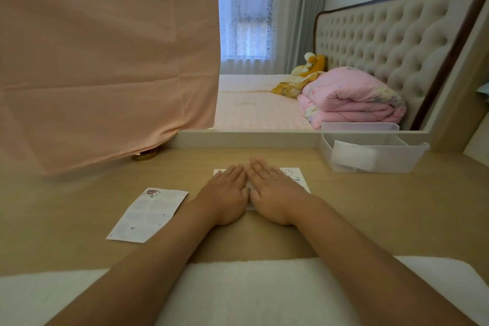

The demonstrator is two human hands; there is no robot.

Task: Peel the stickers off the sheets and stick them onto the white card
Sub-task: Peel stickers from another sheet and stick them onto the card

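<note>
My left hand (225,192) and my right hand (274,190) lie flat side by side, palms down, on a white card (297,178) in the middle of the wooden table. Most of the card is hidden under them; small stickers show at its far right corner. A sticker sheet (148,216) lies on the table to the left of my left hand, nearly bare, with one red and white sticker at its far end. Neither hand holds anything.
A clear plastic box (370,156) with white pads stands at the back right. A pink cloth (105,61) hangs over the back left, with a gold lid (145,155) under its edge. A white towel (251,294) covers the table's near edge.
</note>
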